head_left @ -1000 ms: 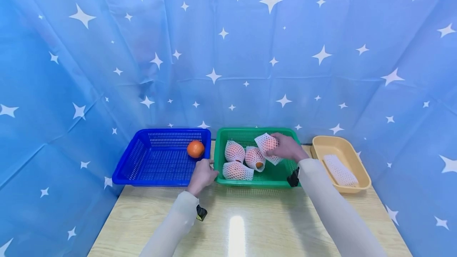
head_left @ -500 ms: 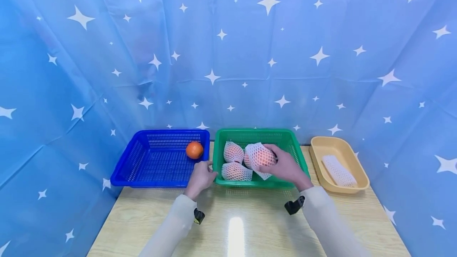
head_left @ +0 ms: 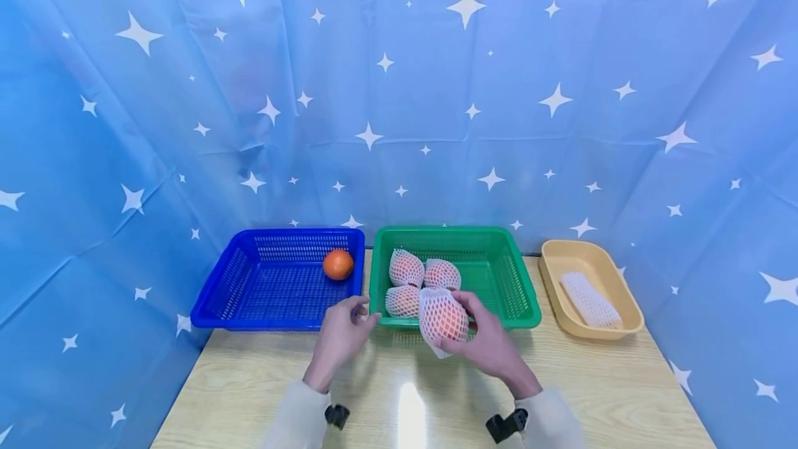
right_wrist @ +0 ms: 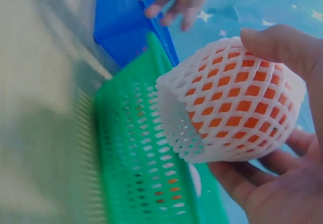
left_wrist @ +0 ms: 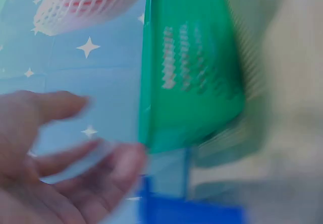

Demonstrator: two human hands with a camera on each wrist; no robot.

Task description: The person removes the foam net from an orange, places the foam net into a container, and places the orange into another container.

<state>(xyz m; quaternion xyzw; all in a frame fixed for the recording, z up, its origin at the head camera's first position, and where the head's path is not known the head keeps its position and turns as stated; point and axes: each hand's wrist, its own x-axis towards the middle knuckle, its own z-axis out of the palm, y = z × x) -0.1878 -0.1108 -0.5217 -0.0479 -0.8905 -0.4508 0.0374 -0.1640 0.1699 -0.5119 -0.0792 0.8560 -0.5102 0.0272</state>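
My right hand [head_left: 489, 344] grips an orange in a white foam net [head_left: 444, 321], raised at the front rim of the green basket [head_left: 530, 310]. In the right wrist view, the thumb lies over the netted orange [right_wrist: 237, 100] and the fingers curl beneath it; one end of the net gapes open. My left hand [head_left: 341, 332] hovers by the gap between the green basket and the blue basket [head_left: 218, 296], its fingers loosely bent around nothing. Three more netted oranges [head_left: 406, 267] lie in the green basket's left half. A bare orange [head_left: 339, 265] sits in the blue basket.
A yellow tray [head_left: 630, 300] at the right holds a flat white foam net [head_left: 589, 298]. All the containers stand in a row on a wooden table [head_left: 262, 380]. Behind them hangs a blue star-patterned curtain [head_left: 399, 102].
My right hand has brought the netted orange from inside the green basket toward me, over its front rim. My left hand has come away from the basket edges, its fingers loosening.
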